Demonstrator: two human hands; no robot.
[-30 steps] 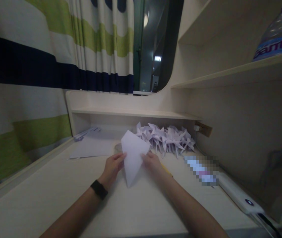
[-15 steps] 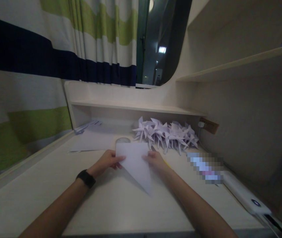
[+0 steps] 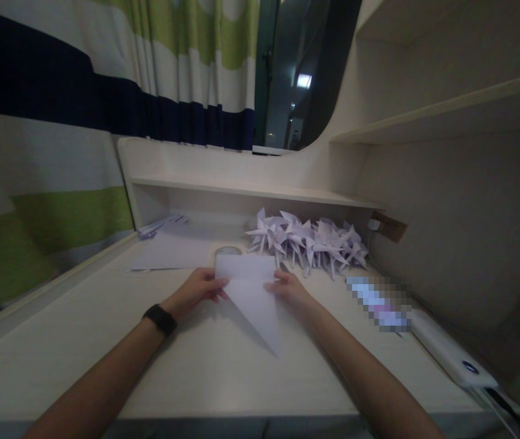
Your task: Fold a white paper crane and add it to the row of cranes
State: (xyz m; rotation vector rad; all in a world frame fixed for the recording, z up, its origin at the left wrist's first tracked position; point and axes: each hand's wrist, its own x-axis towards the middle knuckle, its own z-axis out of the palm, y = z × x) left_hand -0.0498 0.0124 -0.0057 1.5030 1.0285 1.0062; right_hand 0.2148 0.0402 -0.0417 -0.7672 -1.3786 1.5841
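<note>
A white sheet of paper [image 3: 250, 292], folded so that its lower part tapers to a point, is held above the desk between both hands. My left hand [image 3: 202, 285], with a black watch on the wrist, pinches its left edge, thumb on top. On the right edge my right hand [image 3: 287, 288] grips it the same way. Just behind the paper, a round roll of tape [image 3: 228, 250] is partly covered by it. Farther back to the right lies a pile of white paper pinwheels [image 3: 308, 241].
A stack of white paper [image 3: 172, 249] lies at the back left of the desk [image 3: 186, 378]. To the right are a blurred-out phone-like object [image 3: 377, 305] and a white power strip [image 3: 452, 350] with cables. A low shelf [image 3: 241, 190] runs above the back.
The view has tilted down slightly. Both hands keep hold of the folded paper, and a crease line across it now shows more clearly.
</note>
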